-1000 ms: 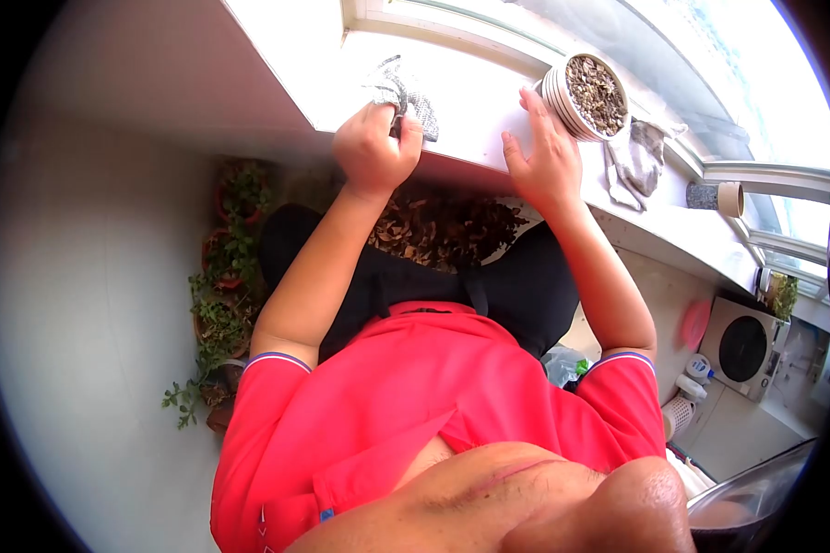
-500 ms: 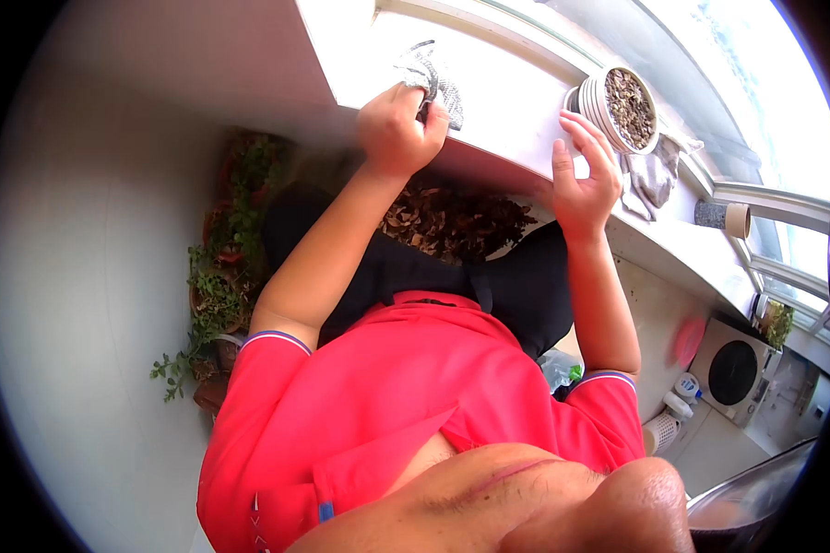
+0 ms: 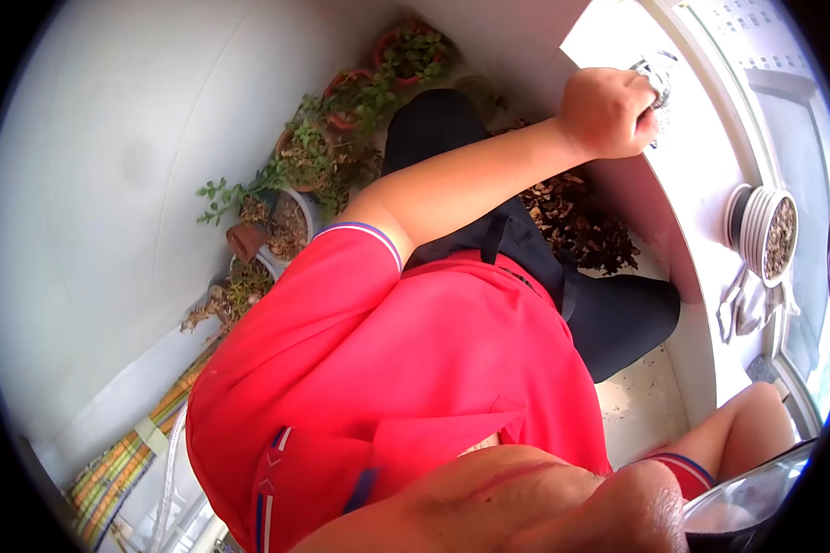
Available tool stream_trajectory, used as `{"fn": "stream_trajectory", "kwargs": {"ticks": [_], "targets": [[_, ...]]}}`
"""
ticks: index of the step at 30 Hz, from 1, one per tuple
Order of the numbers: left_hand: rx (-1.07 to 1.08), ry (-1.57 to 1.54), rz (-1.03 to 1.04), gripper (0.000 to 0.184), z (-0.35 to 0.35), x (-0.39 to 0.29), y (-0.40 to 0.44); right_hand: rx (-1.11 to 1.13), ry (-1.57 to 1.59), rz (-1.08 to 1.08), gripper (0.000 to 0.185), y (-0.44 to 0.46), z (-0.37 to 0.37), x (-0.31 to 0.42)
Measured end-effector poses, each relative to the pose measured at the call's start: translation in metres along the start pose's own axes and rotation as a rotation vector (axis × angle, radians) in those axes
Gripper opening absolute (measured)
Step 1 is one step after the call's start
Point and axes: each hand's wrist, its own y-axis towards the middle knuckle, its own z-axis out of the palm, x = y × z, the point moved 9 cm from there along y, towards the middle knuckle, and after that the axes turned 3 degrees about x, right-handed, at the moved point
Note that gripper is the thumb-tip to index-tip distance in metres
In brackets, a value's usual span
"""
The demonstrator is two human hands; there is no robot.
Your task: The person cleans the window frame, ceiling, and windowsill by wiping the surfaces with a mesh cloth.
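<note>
Potted plants (image 3: 309,161): in a row along the wall.
Left hand (image 3: 609,112): fingers curled tight, gripping the grey-patterned cloth.
Grey-patterned cloth (image 3: 659,76): bunched on the window ledge (image 3: 701,175), jutting past the fist.
Ribbed white flowerpot (image 3: 761,230): on the ledge, no hand beside it now.
Right arm (image 3: 756,419): swung back from the flowerpot; right hand out of frame, so fingers cannot be told; only the left seems engaged.

Potting mix (image 3: 781,238) sits in the flowerpot (image 3: 755,235) on the windowsill (image 3: 701,184). Around that flowerpot: window (image 3: 802,134), right; cloth (image 3: 756,309), just below; dry leaves (image 3: 572,221), left; potted plants (image 3: 309,157), farther left; rag (image 3: 663,88) in left hand (image 3: 609,112), upper left.
</note>
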Motion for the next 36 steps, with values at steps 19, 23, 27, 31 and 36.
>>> {"fn": "stream_trajectory", "kwargs": {"ticks": [19,23,27,31,36], "targets": [[-0.007,-0.027,-0.003,0.012,-0.001,0.0,-0.001,0.005,-0.031,-0.051,0.037,-0.004,0.015,0.005],[0.033,-0.065,-0.016,0.012,-0.003,0.001,0.004,-0.108,-0.143,-0.047,0.037,0.002,-0.004,0.005],[0.063,-0.177,-0.136,0.013,-0.007,0.009,0.012,-0.452,-0.354,0.096,0.037,-0.009,-0.044,-0.018],[0.193,-0.317,-0.368,0.017,-0.003,0.022,0.013,-0.749,-0.478,0.644,0.037,-0.069,-0.028,-0.105],[0.293,-0.528,-0.664,0.024,0.006,0.039,0.006,-0.521,-0.207,1.187,0.08,-0.168,0.067,-0.215]]}}
